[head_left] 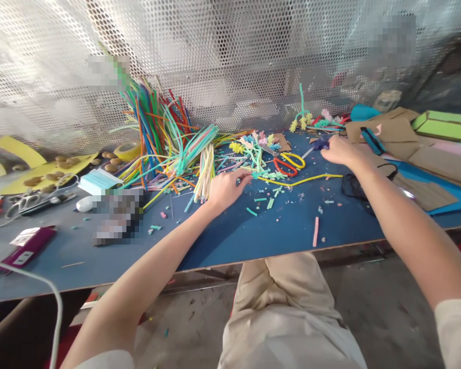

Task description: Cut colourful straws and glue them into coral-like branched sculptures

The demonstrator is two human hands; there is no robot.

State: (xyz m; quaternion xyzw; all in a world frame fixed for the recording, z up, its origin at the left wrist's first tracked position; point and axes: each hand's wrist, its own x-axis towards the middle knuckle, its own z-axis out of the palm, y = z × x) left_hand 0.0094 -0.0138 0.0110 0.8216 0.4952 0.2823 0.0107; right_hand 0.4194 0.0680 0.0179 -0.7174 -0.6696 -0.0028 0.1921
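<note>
The left hand has its thumb and forefinger pinched together on a short green pipe cleaner, low over the middle of the blue desk. The right hand is farther right, its fingers bent at a dark blue tool; whether they grip it cannot be told. A long yellow pipe cleaner lies between the hands, with red-and-yellow-handled scissors just behind it. Beside the scissors sits a pile of pastel flower pieces. A big bundle of coloured pipe cleaners spreads left of that. Farther out are a face mask, yellow tape and, at right, brown cardboard.
</note>
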